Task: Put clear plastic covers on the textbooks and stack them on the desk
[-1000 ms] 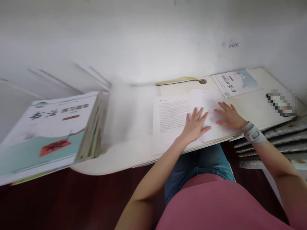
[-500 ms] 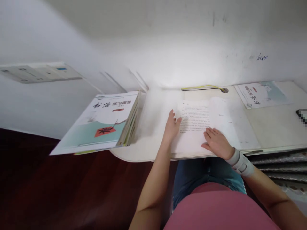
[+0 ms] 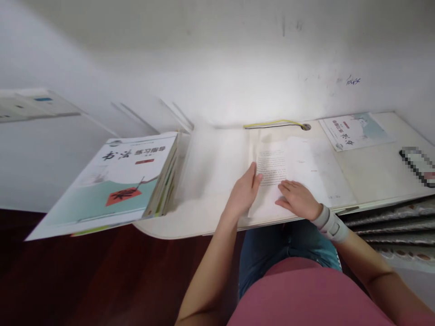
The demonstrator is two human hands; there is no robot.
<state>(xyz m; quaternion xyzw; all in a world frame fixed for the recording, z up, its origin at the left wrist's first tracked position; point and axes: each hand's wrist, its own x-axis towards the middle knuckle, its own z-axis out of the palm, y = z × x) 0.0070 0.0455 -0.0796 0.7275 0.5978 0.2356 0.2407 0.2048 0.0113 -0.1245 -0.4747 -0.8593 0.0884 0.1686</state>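
Printed text sheets (image 3: 282, 170) lie along the near edge of a white desk (image 3: 370, 174), right of centre. The left hand (image 3: 242, 194) closes narrowly on their left edge, while the open right hand (image 3: 296, 199) lies flat on top, a steadying placement; calligraphy workbooks (image 3: 112, 181) stack far left

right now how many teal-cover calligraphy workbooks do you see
2: one workbook atop a pile at the left end of the desk, another flat at its far right. More may hide in the pile.
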